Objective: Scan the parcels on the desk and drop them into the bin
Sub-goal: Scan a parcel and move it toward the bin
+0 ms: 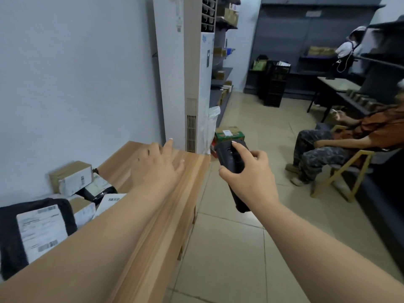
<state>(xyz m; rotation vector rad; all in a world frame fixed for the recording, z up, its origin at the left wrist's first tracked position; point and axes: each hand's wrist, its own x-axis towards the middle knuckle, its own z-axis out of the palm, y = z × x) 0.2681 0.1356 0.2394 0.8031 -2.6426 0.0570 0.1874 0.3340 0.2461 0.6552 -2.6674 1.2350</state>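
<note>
My right hand [251, 171] grips a black handheld scanner [230, 158] over the floor, just right of the desk's edge, with the index finger laid along its top. Over the far end of the wooden desk [153, 226] my left hand [157, 167] hovers with fingers spread and holds nothing. Parcels lie on the desk's left side against the wall: a cardboard box with a white label [71, 179], a black bag with a large white label [37, 230], a smaller box [84, 209] and a dark wrapped parcel [98, 191]. No bin is in view.
A tall white floor air conditioner [192, 73] stands past the desk's far end, with a green carton [229, 134] on the floor by it. A seated person [341, 147] on a yellow chair is at the right. Shelving lines the back, where another person [347, 49] stands.
</note>
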